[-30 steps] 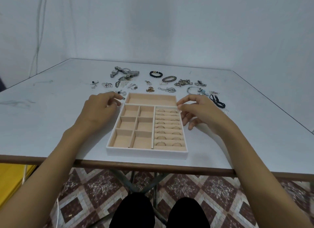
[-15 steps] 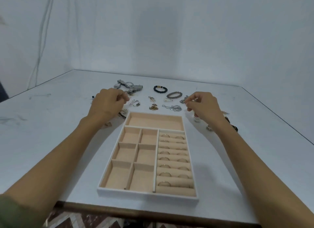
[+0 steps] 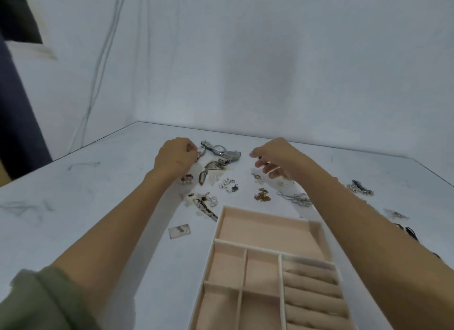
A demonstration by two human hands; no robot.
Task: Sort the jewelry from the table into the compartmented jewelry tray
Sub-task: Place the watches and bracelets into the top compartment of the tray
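The compartmented jewelry tray (image 3: 265, 233), pink-lined with a white rim, lies near me at the lower middle; its ring rolls are on the right side. Loose jewelry is spread on the white table (image 3: 103, 206) beyond it. My left hand (image 3: 175, 159) is at the left end of a silver watch (image 3: 221, 150), fingers curled round its strap end. My right hand (image 3: 277, 157) hovers to the right of the watch and pinches a dark beaded bracelet (image 3: 261, 158) between thumb and fingers; most of the bracelet is hidden.
A gold charm (image 3: 262, 196), a silver chain (image 3: 296, 199) and a clasp bracelet (image 3: 229, 185) lie between my hands and the tray. A small clear bag (image 3: 179, 231) sits left of the tray. More pieces (image 3: 361, 189) and a black cord (image 3: 410, 231) lie right.
Both hands moved further away from me to the back row of jewelry. The view tipped up and closer, so the tray now sits at the bottom edge.
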